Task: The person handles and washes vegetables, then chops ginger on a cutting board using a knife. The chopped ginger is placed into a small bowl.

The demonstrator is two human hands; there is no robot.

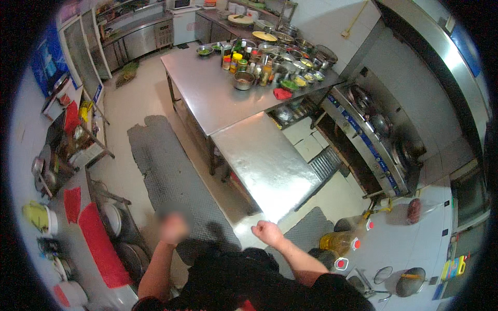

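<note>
My left hand (174, 225) is raised in front of me over the dark rubber mat (177, 171); a blur covers it, so its fingers and anything in them cannot be made out. My right hand (268, 232) has its fingers curled in, and nothing shows in it. It hovers near the close corner of a bare-topped steel table (264, 155), apart from the metal as far as I can tell. Beyond that, a larger steel table (194, 85) carries sauce bottles (236, 62), a steel bowl (244, 80), a red cloth (282, 93) and several small bowls of chopped food.
A gas range (365, 140) with woks runs along the right wall. Oil jugs (336, 241) stand on the floor at my right. To my left is a counter with a long red cloth (102, 245) and pots. A broom head (127, 74) lies on the far floor.
</note>
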